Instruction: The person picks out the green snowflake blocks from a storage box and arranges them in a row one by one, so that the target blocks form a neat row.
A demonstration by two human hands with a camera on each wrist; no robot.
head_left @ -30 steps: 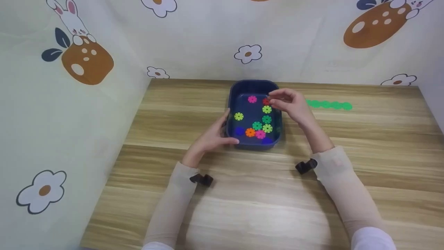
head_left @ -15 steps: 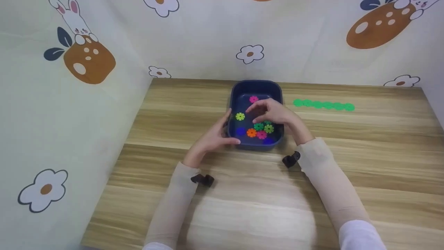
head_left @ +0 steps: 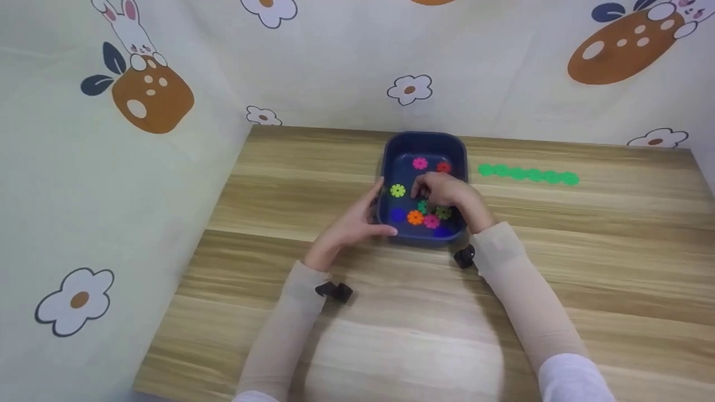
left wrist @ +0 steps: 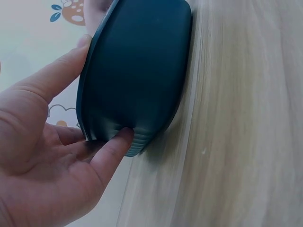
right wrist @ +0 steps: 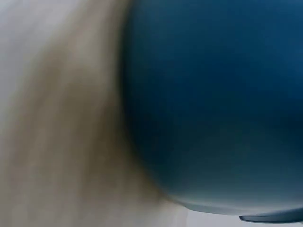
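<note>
A dark blue plastic box point(head_left: 425, 239) stands on the table with several notched, flower-shaped plastic discs inside. Its near left corner is gripped by my left hand point(head_left: 353, 223): the thumb lies on the near rim and the fingers go along the left side. The left wrist view shows that hand point(left wrist: 57, 161) against the outer wall point(left wrist: 137, 61). Inside the box, my right hand point(head_left: 445, 191) reaches down with bent fingers over a green disc point(head_left: 423, 206); its thumb and fingertips are partly hidden. An orange disc point(head_left: 415, 217) and a yellow-green disc point(head_left: 397, 191) lie nearby.
To the right of the box lies a straight row of green discs point(head_left: 528, 174), overlapping or joined. A patterned cloth wall point(head_left: 335, 67) rises behind the table point(head_left: 413, 335). The right wrist view is mostly filled by the box's outside point(right wrist: 213, 94).
My right hand has moved from the box's far right corner, near the red disc, toward the middle and then lower into the box. The left hand keeps its place on the box.
</note>
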